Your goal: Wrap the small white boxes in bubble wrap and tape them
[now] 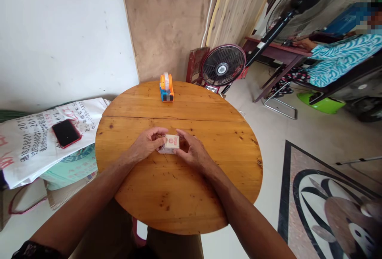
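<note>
A small white box (172,141) with a reddish print on top sits at the middle of the round wooden table (179,183). My left hand (148,143) grips its left side, the thumb at the box's edge. On the right side, my right hand (191,149) has its thumb and fingers curved round the box's corners. Clear wrapping or plastic seems to show at the box's lower front edge. Farther back on the table stands an orange and blue tape dispenser (166,88) with a roll of clear tape.
A phone (66,133) lies on white printed sacks (36,131) left of the table. Behind the table are a round fan (222,68) and a wooden chair (195,66). At the right, a person in a patterned sleeve (346,60) sits at another table (277,47).
</note>
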A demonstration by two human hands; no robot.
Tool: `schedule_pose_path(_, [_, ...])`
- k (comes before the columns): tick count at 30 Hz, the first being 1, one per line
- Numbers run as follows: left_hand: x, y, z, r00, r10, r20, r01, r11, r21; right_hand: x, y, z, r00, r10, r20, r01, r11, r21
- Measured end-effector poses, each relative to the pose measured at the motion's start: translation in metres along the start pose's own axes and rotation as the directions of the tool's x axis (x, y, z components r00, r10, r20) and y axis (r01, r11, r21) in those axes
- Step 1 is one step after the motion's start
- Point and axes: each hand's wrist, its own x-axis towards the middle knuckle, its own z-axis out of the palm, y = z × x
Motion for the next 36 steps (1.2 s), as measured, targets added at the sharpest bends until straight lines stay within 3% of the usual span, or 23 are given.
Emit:
schedule_pose_path(4, [-0.002,0.005,-0.001,0.998,-0.03,-0.054,0.03,1.0,-0.001,0.0,-0.001,-0.013,0.999,-0.009,0.048,0.006,0.998,0.058])
schedule_pose_path(8, [-0.003,0.008,-0.002,0.991,-0.051,-0.127,0.054,0.998,0.021,0.003,-0.001,-0.019,0.997,-0.047,-0.062,0.053,0.993,0.103])
schedule_pose_path(15, [-0.001,0.002,-0.002,0.999,-0.033,-0.032,0.035,0.998,0.047,0.008,-0.002,-0.006,0.99,-0.097,-0.107,0.109,0.988,0.112])
schedule_pose_path(25, [-0.001,0.001,-0.001,0.999,-0.034,-0.031,0.036,0.997,0.072,0.016,-0.011,0.002,0.974,-0.117,-0.192,0.113,0.993,-0.034])
schedule_pose_path(27, [-0.003,0.002,0.0,0.997,-0.003,-0.072,0.013,0.991,0.134,0.016,-0.013,0.001,0.976,-0.087,-0.201,0.085,0.996,-0.019])
schedule_pose_path(31, [-0.007,0.004,0.003,0.98,0.141,-0.139,-0.07,0.904,0.422,0.016,-0.016,0.0,0.976,-0.051,-0.21,0.055,0.998,0.014])
schedule_pose_path(33, [-0.009,0.005,0.005,0.973,0.206,-0.1,-0.127,0.851,0.509,0.015,-0.018,-0.001,0.976,-0.056,-0.212,0.063,0.998,0.028])
schedule_pose_path(36, [-0.01,0.006,0.006,0.977,0.213,-0.009,-0.181,0.85,0.495,0.014,-0.022,-0.003,0.974,-0.063,-0.22,0.076,0.996,0.051])
